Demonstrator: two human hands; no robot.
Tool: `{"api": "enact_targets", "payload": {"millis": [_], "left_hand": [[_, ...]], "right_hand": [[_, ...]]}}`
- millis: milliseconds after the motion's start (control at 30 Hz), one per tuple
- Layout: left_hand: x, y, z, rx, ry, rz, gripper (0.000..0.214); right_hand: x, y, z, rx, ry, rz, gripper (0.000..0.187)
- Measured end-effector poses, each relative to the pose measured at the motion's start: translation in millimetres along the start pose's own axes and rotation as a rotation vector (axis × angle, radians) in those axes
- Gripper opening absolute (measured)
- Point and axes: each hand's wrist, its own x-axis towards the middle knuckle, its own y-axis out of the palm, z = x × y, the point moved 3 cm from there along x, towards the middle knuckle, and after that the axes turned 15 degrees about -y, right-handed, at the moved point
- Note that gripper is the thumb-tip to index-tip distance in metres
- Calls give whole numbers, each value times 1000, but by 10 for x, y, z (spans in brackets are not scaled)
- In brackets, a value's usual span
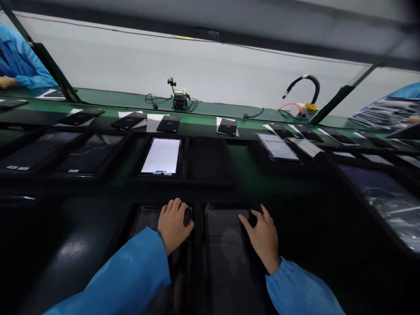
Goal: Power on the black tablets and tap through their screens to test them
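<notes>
My left hand (173,224) rests with curled fingers on the upper right corner of a dark tablet (146,221) lying in a black tray slot in front of me. My right hand (262,234) lies on the neighbouring dark tablet (226,245), fingers spread, its fingertips at the top right edge. Both sleeves are blue. Whether the left hand grips anything is hard to tell in the dim light. Beyond them a tablet with a lit white screen (161,156) sits on the belt.
Several dark tablets (88,155) and small black boxes on white sheets (168,124) line the green conveyor (203,129). A small fixture with cables (179,97) and a black hose (305,85) stand behind. Another person's blue sleeve (19,61) shows far left. Wrapped tablets (390,201) lie right.
</notes>
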Motion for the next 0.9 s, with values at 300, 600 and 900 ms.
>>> {"api": "enact_targets", "payload": {"millis": [300,600,900], "left_hand": [[14,35,-40,27,24,43,14],[7,43,95,15,79,51,24],[0,-63,434,-17,118,-31,28]], "right_hand": [[-2,-13,-120,41,142,-39,62],[-60,-40,-85,100,83,-39,74],[-78,-29,-158,165,20,-15,69]]}}
